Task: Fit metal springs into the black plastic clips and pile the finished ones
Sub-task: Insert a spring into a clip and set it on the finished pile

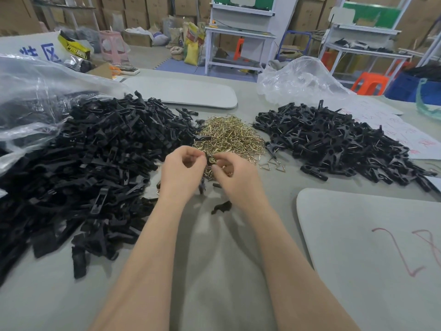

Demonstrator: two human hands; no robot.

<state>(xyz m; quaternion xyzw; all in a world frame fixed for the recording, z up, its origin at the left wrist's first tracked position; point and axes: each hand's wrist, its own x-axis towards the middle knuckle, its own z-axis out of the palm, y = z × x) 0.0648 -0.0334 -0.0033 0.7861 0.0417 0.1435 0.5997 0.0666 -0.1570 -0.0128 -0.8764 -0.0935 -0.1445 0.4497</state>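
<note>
Black plastic clip (210,160), pinched in the curled fingers of the left hand (182,168), meets a brass-coloured wire spring (224,167) pinched by the right hand (236,175) right by the spring heap (229,133), likely keeping refills within reach.

A clear plastic bag (28,91) slumps on the table (214,271) at left, a crumpled bag (298,80) far right. One grey pad (186,91) lies far off, a second pad (370,235) near (red marks on it). Behind stand a pink stool (112,45), an orange stool (368,83) and cardboard boxes (143,8)
</note>
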